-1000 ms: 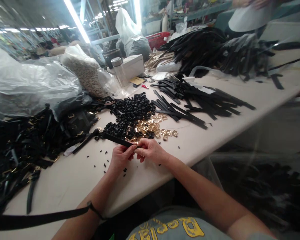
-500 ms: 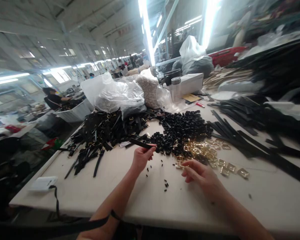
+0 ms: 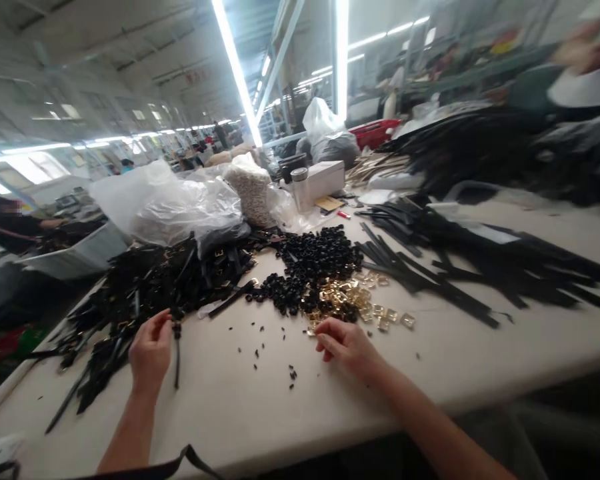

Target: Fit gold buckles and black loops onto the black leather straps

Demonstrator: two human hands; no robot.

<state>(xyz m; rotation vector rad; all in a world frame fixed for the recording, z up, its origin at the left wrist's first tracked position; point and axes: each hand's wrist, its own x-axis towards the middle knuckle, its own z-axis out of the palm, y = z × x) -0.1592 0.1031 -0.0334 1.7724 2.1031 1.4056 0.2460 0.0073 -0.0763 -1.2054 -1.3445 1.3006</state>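
Left hand (image 3: 150, 350) with strap (image 3: 177, 363), now leftward

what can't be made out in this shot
Head view, left hand: its fingers hide whether it grips the black strap.
Head view, right hand: knuckles hide whether it holds one of the gold buckles.
Head view, person at top right: motion-blurred, cut off by the edge.
Head view, black specks: too small to identify.
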